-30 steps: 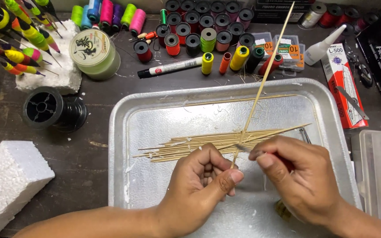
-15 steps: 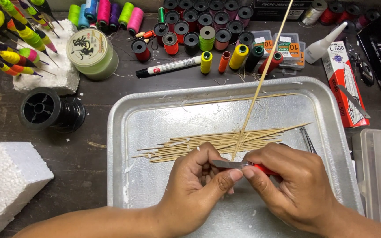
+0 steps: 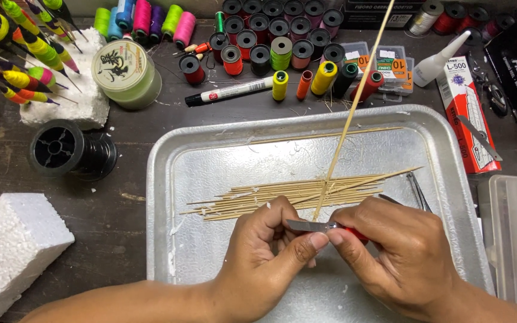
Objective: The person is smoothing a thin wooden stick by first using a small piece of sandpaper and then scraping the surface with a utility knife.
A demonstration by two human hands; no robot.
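Shallow rectangular aluminium tray (image 3: 210,167) under both hands. Right hand (image 3: 399,254) clenched round red-handled knife with short steel blade (image 3: 324,226), blade pointing left toward left fingertips. Left hand (image 3: 270,257) pinching lower end of long thin bamboo stick (image 3: 354,101) (thumb pressed against blade). Stick slants up and away from fingers. Heap of pale bamboo splints (image 3: 288,194) just beyond knuckles.
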